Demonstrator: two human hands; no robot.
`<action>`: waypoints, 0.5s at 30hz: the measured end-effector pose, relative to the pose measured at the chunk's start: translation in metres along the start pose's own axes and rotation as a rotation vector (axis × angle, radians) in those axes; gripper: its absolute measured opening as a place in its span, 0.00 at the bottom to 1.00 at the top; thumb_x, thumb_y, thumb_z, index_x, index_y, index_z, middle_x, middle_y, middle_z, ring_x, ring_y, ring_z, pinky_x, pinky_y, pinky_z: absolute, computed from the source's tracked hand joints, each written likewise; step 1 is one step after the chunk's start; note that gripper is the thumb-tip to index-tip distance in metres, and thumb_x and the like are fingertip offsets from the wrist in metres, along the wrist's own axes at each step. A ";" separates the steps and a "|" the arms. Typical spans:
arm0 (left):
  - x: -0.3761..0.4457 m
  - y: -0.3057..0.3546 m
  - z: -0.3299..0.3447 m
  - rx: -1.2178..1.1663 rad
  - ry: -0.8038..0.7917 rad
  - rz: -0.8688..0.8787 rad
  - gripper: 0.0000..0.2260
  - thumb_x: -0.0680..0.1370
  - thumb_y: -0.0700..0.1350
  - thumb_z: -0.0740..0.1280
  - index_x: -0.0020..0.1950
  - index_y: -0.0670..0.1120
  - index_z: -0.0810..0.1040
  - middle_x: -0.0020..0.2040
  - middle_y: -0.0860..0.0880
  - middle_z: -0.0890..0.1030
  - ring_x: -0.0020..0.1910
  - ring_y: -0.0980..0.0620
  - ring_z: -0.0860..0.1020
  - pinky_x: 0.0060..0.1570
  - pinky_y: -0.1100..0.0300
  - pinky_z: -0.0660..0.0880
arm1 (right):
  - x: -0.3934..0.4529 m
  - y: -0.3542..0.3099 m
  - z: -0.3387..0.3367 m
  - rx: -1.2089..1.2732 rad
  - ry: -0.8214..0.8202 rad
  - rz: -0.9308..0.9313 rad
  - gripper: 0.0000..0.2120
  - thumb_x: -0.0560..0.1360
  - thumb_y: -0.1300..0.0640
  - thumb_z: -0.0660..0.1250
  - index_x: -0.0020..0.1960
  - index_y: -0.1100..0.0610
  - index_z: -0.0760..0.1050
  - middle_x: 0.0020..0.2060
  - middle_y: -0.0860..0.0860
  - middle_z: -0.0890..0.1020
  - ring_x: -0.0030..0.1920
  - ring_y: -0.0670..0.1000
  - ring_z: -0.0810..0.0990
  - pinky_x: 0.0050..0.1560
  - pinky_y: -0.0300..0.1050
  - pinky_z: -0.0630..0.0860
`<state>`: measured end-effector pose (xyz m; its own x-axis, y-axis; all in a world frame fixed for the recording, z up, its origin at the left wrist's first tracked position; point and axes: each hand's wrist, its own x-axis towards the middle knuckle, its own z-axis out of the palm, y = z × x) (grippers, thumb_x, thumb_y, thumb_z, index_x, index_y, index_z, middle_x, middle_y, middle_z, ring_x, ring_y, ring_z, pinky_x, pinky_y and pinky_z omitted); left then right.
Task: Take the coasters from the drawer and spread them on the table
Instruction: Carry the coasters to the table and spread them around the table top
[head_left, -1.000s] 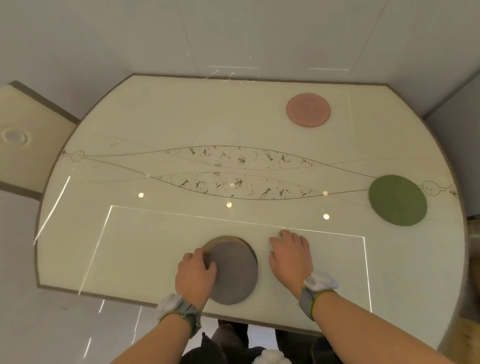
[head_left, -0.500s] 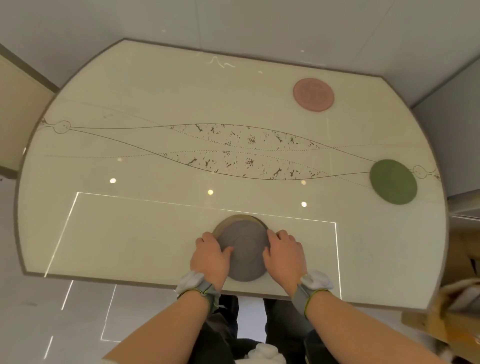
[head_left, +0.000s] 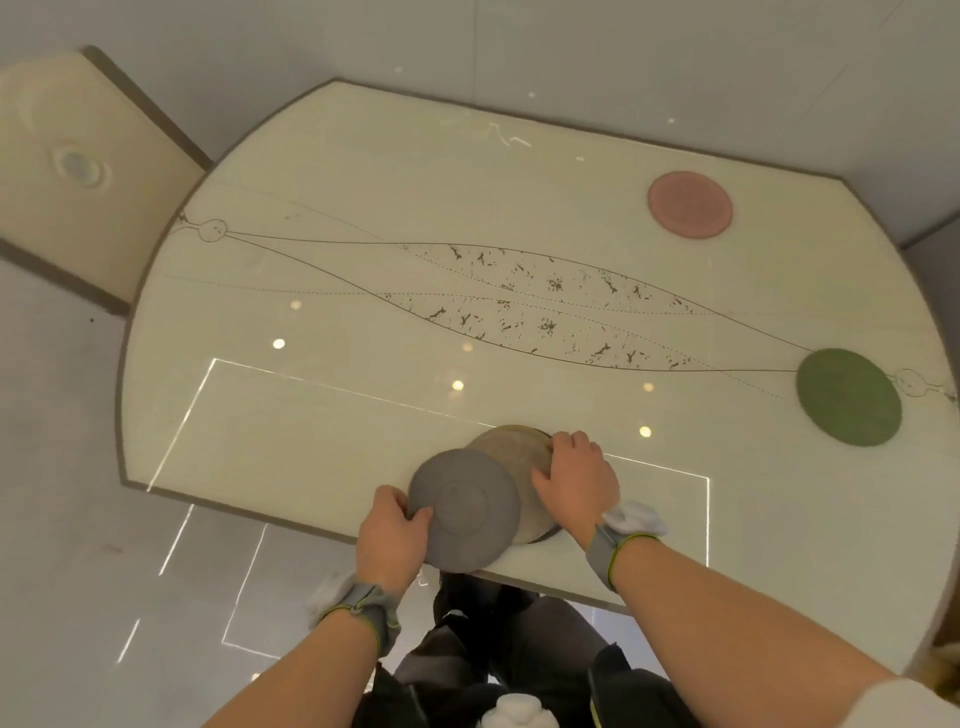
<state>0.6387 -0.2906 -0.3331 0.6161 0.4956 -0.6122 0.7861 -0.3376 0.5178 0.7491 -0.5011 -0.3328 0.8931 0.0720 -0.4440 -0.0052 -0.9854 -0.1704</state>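
A grey round coaster (head_left: 464, 509) is lifted off the stack at the table's near edge, and my left hand (head_left: 390, 535) grips its left rim. Under and behind it lies a tan coaster (head_left: 511, 448) on the cream table (head_left: 332, 291). My right hand (head_left: 574, 480) rests on the tan coaster's right side, fingers curled over its edge. A pink coaster (head_left: 690, 204) lies flat at the far right. Near the right edge a green coaster (head_left: 848, 396) lies flat. No drawer is in view.
The table has a dark rim and a thin line pattern across its middle. A cream cabinet top (head_left: 67, 171) stands beyond the table's left end. Grey floor shows below the near edge, with my legs under the table.
The grey coaster has slid left and toward me off the stack, uncovering the tan one. My right hand has moved onto the tan coaster. The camera has swung right.
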 end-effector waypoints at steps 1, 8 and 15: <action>-0.004 -0.005 -0.003 -0.046 0.001 -0.032 0.08 0.79 0.46 0.70 0.52 0.45 0.73 0.44 0.48 0.79 0.41 0.49 0.76 0.35 0.56 0.69 | 0.004 -0.004 0.000 0.008 -0.023 0.017 0.19 0.76 0.45 0.66 0.62 0.55 0.73 0.59 0.55 0.77 0.58 0.57 0.77 0.49 0.50 0.75; -0.023 -0.015 -0.002 -0.238 -0.050 -0.104 0.04 0.81 0.39 0.64 0.52 0.47 0.76 0.46 0.44 0.81 0.42 0.45 0.81 0.44 0.44 0.85 | 0.017 -0.015 -0.007 -0.019 -0.143 0.173 0.21 0.75 0.47 0.71 0.62 0.56 0.72 0.61 0.56 0.78 0.62 0.59 0.78 0.57 0.52 0.75; -0.023 -0.012 -0.011 -0.356 -0.040 -0.053 0.13 0.80 0.35 0.56 0.57 0.49 0.75 0.49 0.40 0.82 0.41 0.44 0.80 0.30 0.56 0.79 | -0.001 -0.019 -0.011 0.203 -0.168 0.122 0.13 0.79 0.59 0.61 0.62 0.62 0.69 0.55 0.59 0.82 0.46 0.59 0.78 0.44 0.48 0.70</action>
<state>0.6145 -0.2891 -0.3182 0.5818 0.4713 -0.6629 0.7547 -0.0088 0.6561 0.7535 -0.4839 -0.3194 0.7931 -0.0041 -0.6091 -0.2135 -0.9384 -0.2716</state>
